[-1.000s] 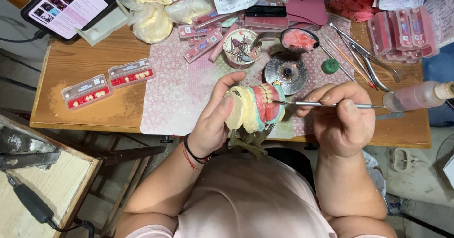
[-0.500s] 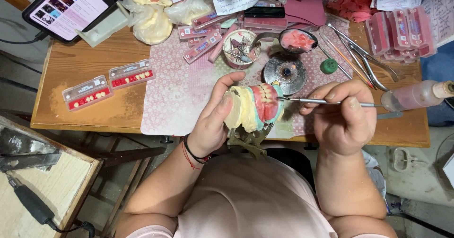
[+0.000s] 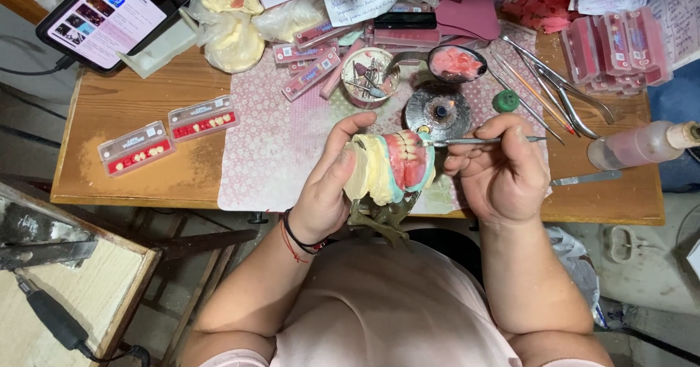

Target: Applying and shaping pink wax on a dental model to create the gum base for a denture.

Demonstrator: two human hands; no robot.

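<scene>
The left hand (image 3: pixel 328 192) wraps around a dental model (image 3: pixel 390 166), thumb above and fingers curled behind the pale plaster base, holding it up over the near edge of the tabletop (image 3: pixel 131 112), just in front of the person's chest. A dark metal frame hangs below the model. The right hand (image 3: pixel 503 170) pinches a thin metal instrument (image 3: pixel 481 141) between thumb and fingers, its tip touching the upper right side of the model where the pink wax meets the teeth.

As far as one can judge, the set-up is well along: a row of pale teeth already sits in the pink wax, bordered by a bluish band, and both plaster halves are mounted together. What seems left is fine work on the wax around the teeth; how many remain to be placed cannot be told, since the hands hide part of the arch.

Two trays of spare teeth (image 3: pixel 168 137) lie well apart to the left. A small burner (image 3: pixel 440 110) and a spoon of pink wax (image 3: pixel 453 62) stand just beyond the model, a squeeze bottle (image 3: pixel 634 145) to the right, and a tablet (image 3: pixel 109 17) at the far left.
</scene>
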